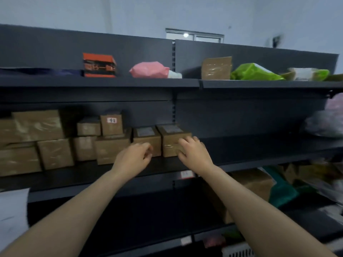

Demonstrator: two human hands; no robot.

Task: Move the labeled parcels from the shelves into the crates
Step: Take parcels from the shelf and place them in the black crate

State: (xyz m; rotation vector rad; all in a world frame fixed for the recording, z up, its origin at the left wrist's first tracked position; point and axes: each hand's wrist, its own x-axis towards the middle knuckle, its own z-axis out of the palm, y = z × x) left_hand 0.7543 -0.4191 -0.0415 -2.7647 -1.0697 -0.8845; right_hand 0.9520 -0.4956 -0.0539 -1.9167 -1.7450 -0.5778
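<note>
Two small brown cardboard parcels with labels on top stand side by side on the middle shelf (259, 145). My right hand (193, 151) lies on the front right corner of the right parcel (171, 135), fingers bent over it. My left hand (137, 156) hovers just in front of the left parcel (146, 135) with loosely curled fingers, holding nothing that I can see. More taped brown boxes (55, 153) are stacked to the left on the same shelf. No crate shows clearly.
The top shelf carries an orange-and-black box (99, 65), a pink bag (149, 69), a brown parcel (216, 68) and green bags (254, 72). Lower right shelves hold a cardboard box (254, 182) and teal bags (280, 191). White sheets (13, 210) sit at the left edge.
</note>
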